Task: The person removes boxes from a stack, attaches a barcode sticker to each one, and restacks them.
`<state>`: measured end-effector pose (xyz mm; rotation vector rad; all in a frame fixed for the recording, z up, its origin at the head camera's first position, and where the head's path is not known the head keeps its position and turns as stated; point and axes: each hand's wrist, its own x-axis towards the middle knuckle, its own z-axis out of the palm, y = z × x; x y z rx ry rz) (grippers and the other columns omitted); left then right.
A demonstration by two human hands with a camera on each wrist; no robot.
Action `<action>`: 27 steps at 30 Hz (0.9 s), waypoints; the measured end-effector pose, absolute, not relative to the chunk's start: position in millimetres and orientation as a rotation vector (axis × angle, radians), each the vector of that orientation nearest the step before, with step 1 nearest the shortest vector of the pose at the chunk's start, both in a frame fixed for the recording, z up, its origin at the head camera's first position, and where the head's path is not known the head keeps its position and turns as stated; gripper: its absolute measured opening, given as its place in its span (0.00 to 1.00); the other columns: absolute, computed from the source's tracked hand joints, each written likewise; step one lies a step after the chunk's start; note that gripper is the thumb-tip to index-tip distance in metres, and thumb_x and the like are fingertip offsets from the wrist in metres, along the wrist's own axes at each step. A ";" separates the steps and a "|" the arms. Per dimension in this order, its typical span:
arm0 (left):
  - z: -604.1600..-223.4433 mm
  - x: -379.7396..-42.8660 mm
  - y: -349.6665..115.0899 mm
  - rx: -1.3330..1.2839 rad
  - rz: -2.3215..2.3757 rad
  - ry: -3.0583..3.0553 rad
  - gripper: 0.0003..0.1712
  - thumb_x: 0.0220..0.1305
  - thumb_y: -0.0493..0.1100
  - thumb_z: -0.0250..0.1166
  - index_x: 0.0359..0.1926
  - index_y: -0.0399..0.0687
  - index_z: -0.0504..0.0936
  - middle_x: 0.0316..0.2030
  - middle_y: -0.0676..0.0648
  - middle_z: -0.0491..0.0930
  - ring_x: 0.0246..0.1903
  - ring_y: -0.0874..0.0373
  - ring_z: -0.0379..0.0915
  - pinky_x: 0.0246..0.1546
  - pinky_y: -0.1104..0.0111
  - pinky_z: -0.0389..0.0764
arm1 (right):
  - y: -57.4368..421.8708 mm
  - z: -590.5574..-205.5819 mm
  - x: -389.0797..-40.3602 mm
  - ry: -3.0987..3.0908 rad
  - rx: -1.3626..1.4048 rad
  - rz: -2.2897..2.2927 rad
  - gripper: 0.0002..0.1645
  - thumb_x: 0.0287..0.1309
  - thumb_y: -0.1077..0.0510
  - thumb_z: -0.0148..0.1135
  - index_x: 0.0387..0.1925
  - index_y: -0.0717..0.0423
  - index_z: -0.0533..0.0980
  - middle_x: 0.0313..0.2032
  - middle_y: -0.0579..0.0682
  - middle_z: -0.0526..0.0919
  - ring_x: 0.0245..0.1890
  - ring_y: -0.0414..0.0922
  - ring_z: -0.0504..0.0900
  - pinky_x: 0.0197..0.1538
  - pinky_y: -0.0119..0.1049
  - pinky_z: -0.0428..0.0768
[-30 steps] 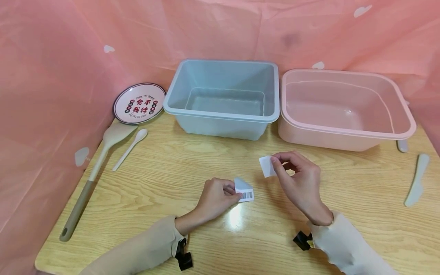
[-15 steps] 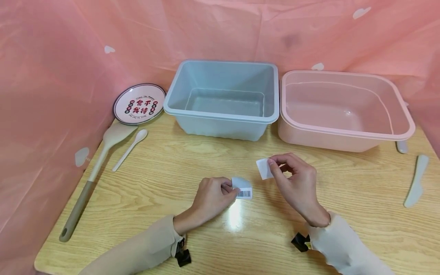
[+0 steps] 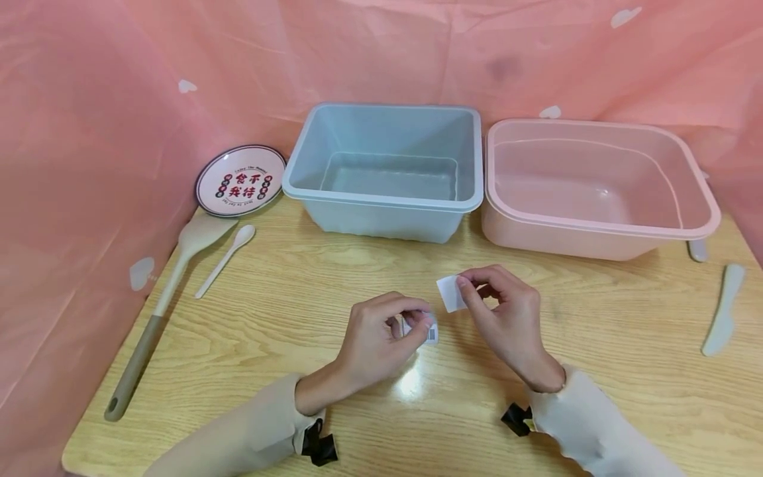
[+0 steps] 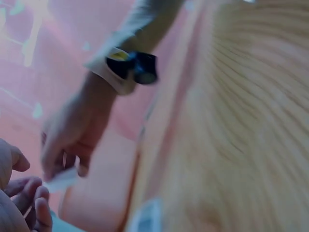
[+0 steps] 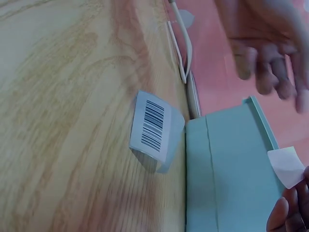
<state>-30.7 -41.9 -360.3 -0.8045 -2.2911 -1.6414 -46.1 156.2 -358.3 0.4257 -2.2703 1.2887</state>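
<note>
A small white paper square (image 3: 451, 293) is pinched between the thumb and fingers of my right hand (image 3: 507, 318). On the wooden table lies a barcode label (image 5: 152, 126), its backing folded and curling up along one side. My left hand (image 3: 381, 338) hovers above that label and hides part of it in the head view. Seen from the right wrist, the left hand's fingers (image 5: 270, 72) are loosely bent and hold nothing. In the left wrist view the label (image 4: 148, 217) is blurred on the tabletop, away from the left fingers (image 4: 42, 212).
Behind the hands stand a blue-grey bin (image 3: 384, 222) and a pink bin (image 3: 566, 242). At left are a round plate (image 3: 241, 180), a long-handled spatula (image 3: 161, 311) and a small white spoon (image 3: 226, 260). A pale spreader knife (image 3: 724, 311) lies at right.
My left hand has let go of the barcode label, which now lies on the table, and has risen slightly above it. My right hand has shifted a little left with the paper square.
</note>
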 end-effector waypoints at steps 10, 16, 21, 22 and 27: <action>-345.9 -38.6 -32.3 -0.627 -1.882 -2.426 0.10 0.61 0.35 0.64 0.44 0.40 0.86 0.38 0.45 0.87 0.32 0.60 0.81 0.22 0.71 0.82 | 147.3 -357.0 -40.4 -2.244 0.494 1.300 0.06 0.53 0.72 0.65 0.32 0.62 0.82 0.30 0.53 0.85 0.31 0.32 0.78 0.35 0.17 0.77; -344.5 -44.2 -32.2 -0.583 -1.939 -2.432 0.11 0.64 0.38 0.63 0.45 0.41 0.86 0.39 0.45 0.87 0.35 0.60 0.82 0.21 0.72 0.81 | 144.4 -357.9 -40.5 -2.146 0.600 1.286 0.06 0.53 0.71 0.66 0.33 0.61 0.84 0.30 0.53 0.85 0.31 0.34 0.79 0.36 0.20 0.78; -344.0 -45.2 -32.6 -0.475 -2.033 -2.431 0.10 0.65 0.40 0.63 0.42 0.39 0.86 0.36 0.44 0.88 0.34 0.57 0.84 0.29 0.73 0.83 | 142.3 -359.6 -41.5 -2.084 0.675 1.270 0.06 0.59 0.62 0.65 0.32 0.62 0.84 0.28 0.51 0.84 0.28 0.37 0.76 0.32 0.23 0.76; -343.7 -45.2 -32.7 -0.450 -2.066 -2.422 0.10 0.65 0.41 0.63 0.41 0.39 0.87 0.35 0.43 0.88 0.34 0.56 0.84 0.31 0.73 0.83 | 141.7 -359.9 -41.7 -2.075 0.688 1.260 0.09 0.60 0.59 0.65 0.31 0.62 0.84 0.28 0.51 0.83 0.27 0.37 0.76 0.32 0.23 0.76; -340.8 -45.5 -33.9 -0.322 -2.268 -2.358 0.11 0.64 0.42 0.64 0.39 0.38 0.87 0.33 0.40 0.88 0.32 0.51 0.84 0.28 0.74 0.80 | 138.9 -360.3 -42.7 -1.995 0.770 1.217 0.19 0.63 0.52 0.62 0.29 0.64 0.85 0.27 0.53 0.82 0.24 0.41 0.77 0.31 0.22 0.76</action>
